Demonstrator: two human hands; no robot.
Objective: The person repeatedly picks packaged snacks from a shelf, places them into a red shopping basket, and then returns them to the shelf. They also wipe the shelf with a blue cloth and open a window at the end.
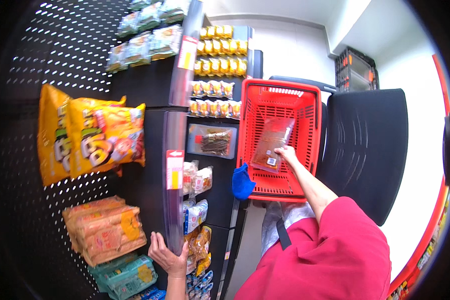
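Note:
My right hand [286, 153] pinches the edge of a flat clear plastic packet [272, 144] with brownish contents and printed code labels. The packet is inside a red plastic shopping basket [281, 192] with slotted walls. My left hand [168, 257] straddles the front edge of a black shelf [174, 225], fingers on top and thumb on the other side of the clear price strip. Close to that hand are peach-coloured multipacks [107, 232] and teal multipacks [127, 275]. A blue cloth-like item [243, 182] hangs at the basket's near left corner.
Yellow snack bags [105, 137] stand higher on the shelf. The lower shelf holds rows of small yellow packs [220, 67], a clear plastic tub [212, 141] and bagged snacks [197, 215]. A black chair backrest [363, 150] is right of the basket; a dark crate [356, 71] stands beyond.

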